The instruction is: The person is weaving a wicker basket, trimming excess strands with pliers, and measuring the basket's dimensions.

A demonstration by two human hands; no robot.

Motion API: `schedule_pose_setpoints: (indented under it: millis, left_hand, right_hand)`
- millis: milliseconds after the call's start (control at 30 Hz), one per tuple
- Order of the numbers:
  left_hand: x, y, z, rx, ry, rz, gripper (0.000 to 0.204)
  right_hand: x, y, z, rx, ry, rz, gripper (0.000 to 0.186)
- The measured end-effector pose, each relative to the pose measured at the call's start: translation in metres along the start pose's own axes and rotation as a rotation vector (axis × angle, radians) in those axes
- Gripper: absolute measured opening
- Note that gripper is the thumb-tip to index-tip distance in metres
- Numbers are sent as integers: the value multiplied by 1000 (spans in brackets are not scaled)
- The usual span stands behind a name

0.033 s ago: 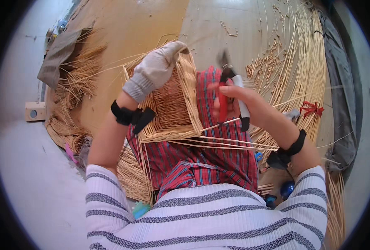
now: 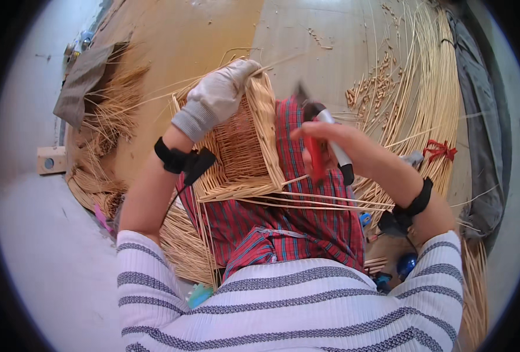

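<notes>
– Red on one handle, silver on the other, what's in that fist?
– Pruners (image 2: pixel 341 154), with the bare right hand (image 2: pixel 330 132) wrapped round the handles. Blades are a blur, so no clue how far apart they are.
– And the other side?
– Left hand (image 2: pixel 222 91) has a pale glove on and it's clamped over the far end of a wicker basket (image 2: pixel 267 135). Basket's on the person's lap, over red plaid cloth (image 2: pixel 324 234). Pruners are just to the right of it, not touching.
– Looks spiky lol
– Yeah, long rods (image 2: pixel 324 201) stick out rightward from its near edge. Past that, there's a big pale bundle (image 2: pixel 427 88) on the right with a red tie (image 2: pixel 440 151), and little offcuts (image 2: pixel 383 76) scattered on the floor (image 2: pixel 330 20) beside it.
</notes>
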State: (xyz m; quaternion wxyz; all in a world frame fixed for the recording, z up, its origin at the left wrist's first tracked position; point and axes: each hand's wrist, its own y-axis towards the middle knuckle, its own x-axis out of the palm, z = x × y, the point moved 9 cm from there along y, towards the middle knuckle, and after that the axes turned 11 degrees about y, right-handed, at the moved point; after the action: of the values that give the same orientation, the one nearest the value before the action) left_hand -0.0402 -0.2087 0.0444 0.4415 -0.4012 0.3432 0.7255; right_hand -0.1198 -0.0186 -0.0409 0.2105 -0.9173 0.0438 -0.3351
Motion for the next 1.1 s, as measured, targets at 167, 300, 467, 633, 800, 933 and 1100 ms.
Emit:
schedule_pose_setpoints:
  millis: [167,300,467,633,800,933,1100]
  left_hand:
    - [32,18,28,211,410,-447,44]
    - [42,25,39,147,579,-537,34]
    - [41,30,20,-21,531,-718,44]
    - [43,43,15,-75,599,-833,44]
    - [31,37,22,-342,345,-805,38]
    - [25,35,-3,-96,280,-556,38]
    - [26,40,3,91,385,-471,43]
  right_hand:
    - [9,9,52,404,-67,-103,41]
    - [11,22,32,390,-141,-98,44]
    - [16,33,35,421,-241,-148,49]
    - [17,38,25,364,-240,-161,46]
    - [11,46,16,310,-226,-162,44]
    - [13,46,3,339,-301,-204,47]
    - [11,51,-22,377,-376,-245,50]
